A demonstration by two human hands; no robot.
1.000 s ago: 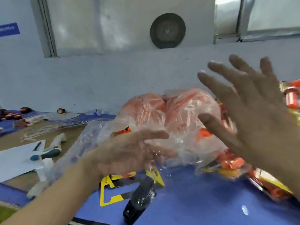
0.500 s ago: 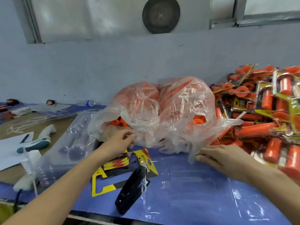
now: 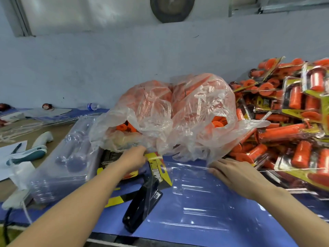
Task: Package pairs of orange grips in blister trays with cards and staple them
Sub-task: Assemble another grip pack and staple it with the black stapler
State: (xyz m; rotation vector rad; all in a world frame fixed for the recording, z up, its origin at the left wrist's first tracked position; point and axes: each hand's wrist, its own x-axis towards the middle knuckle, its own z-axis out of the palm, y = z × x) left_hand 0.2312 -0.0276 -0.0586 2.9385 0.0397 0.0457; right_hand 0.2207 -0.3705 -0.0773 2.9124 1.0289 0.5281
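A clear plastic bag [image 3: 178, 118] full of loose orange grips [image 3: 218, 122] sits at the middle back of the blue mat. My left hand [image 3: 132, 158] grips the bag's lower front edge, fingers curled into the plastic. My right hand [image 3: 236, 173] lies with fairly straight fingers on the far edge of an empty clear blister tray [image 3: 195, 202], just under the bag's hem. Yellow-and-black cards [image 3: 157, 169] lie between my hands. A black stapler [image 3: 142, 204] rests in front of them, partly under the tray's left edge.
A bagged stack of clear blister trays [image 3: 65, 163] stands at the left. Several finished packs of orange grips [image 3: 293, 132] are heaped at the right. A white-and-teal tool [image 3: 30, 154], paper and a small bottle [image 3: 91, 106] lie further left. The mat's front edge [image 3: 160, 236] is close.
My right hand has dropped from raised and spread in the air down to the tray's far edge. My left hand has moved to the bag's lower front edge.
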